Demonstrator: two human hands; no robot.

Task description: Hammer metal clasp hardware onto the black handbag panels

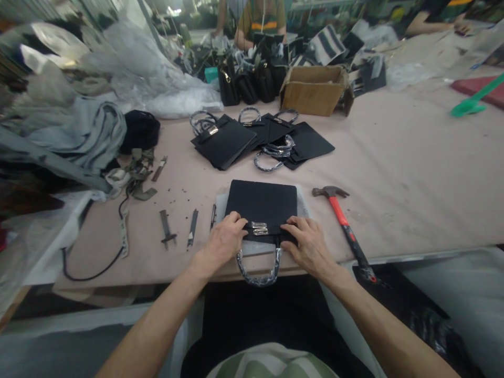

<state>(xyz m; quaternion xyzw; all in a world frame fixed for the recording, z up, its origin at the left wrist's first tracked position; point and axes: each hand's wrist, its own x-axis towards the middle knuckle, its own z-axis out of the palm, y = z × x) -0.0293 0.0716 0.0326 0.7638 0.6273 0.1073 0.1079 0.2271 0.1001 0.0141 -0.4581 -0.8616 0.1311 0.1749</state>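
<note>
A black bag panel [262, 202] lies flat on a pale board [305, 205] at the table's near edge, its plastic-wrapped handle [258, 281] pointing toward me. Two metal pieces [260, 228] sit on its strap. My left hand [228, 236] pinches the left end of the strap with thumb and fingers together. At the strap's right end, my right hand [307, 241] has its fingers closed on the edge. A hammer [339, 212] with a red and black grip rests to the right of the board.
Beyond the board lie stacked black panels [226, 142] with wrapped handles. A cardboard box [311, 92] and black bags [255, 81] stand farther back. Left are a metal tool [167, 231], a cutter [192, 228] and grey scraps [137, 170]. A person [262, 23] is across the table.
</note>
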